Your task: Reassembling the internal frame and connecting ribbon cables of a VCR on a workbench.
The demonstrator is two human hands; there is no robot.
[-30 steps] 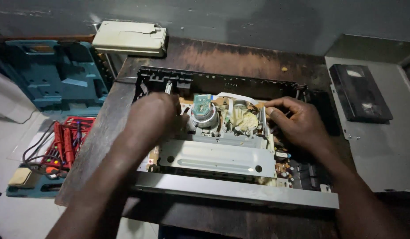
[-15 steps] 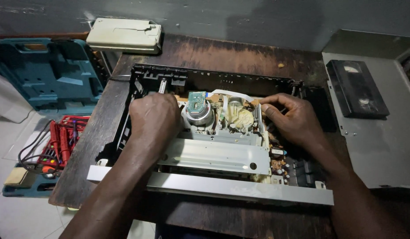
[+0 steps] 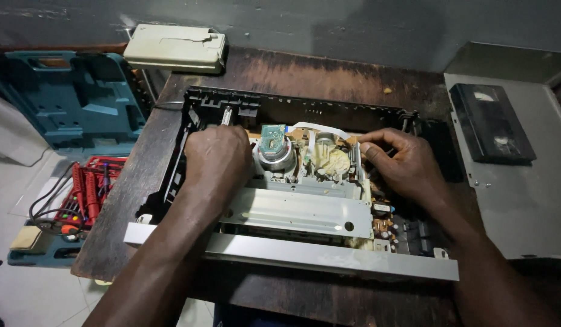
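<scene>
— Dark worn desk (image 3: 329, 75), grey wall behind. What's opened up there?
— A video recorder (image 3: 292, 181), lid off, between both grips. Left hand (image 3: 217, 160) curled on the mechanism's left edge, right hand (image 3: 401, 166) pinching its right side.
— Fragile?
— Probably; I'd hold the stiff metal frame.

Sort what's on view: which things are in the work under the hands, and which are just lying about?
In hand: left hand and right hand inside the open video recorder, either side of its head drum.
Lying about: cassette, metal cover, beige box, blue tool case, red probes.
</scene>
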